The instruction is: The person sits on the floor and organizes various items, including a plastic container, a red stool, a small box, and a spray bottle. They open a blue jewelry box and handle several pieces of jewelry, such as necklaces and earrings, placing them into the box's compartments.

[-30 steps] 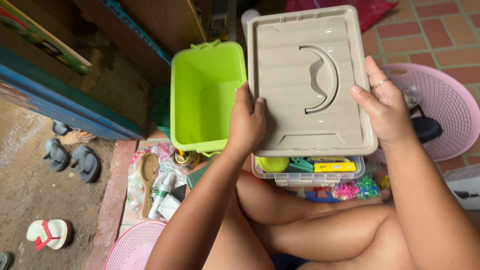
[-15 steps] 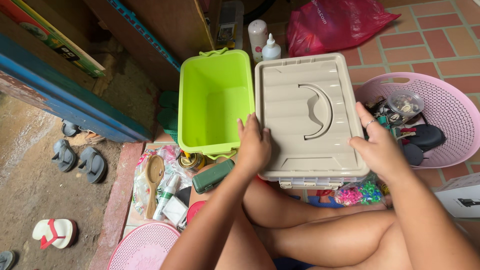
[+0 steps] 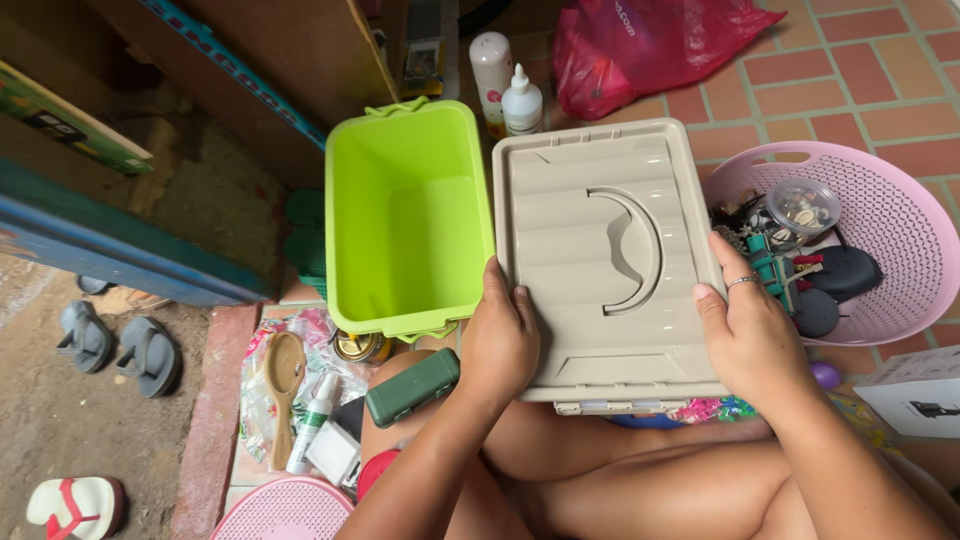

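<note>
A beige plastic lid (image 3: 610, 255) with a curved recessed handle lies flat on a clear storage box in front of my crossed legs; only the box's front edge (image 3: 597, 406) shows. My left hand (image 3: 500, 335) presses on the lid's near left edge. My right hand (image 3: 748, 335), with a ring on one finger, presses on its near right edge. An empty lime-green tub (image 3: 405, 225) stands right beside the lid on the left.
A pink mesh basket (image 3: 890, 215) with small items sits to the right, a white box (image 3: 920, 392) below it. Two bottles (image 3: 505, 75) and a red bag (image 3: 650, 45) lie behind. A green case (image 3: 412, 385), wooden brush (image 3: 283, 385), pink basket lid (image 3: 285, 510) and sandals (image 3: 115, 345) lie left.
The lid came down from a raised, tilted position onto the clear box, hiding its contents. Both hands followed it down and now rest on its near corners.
</note>
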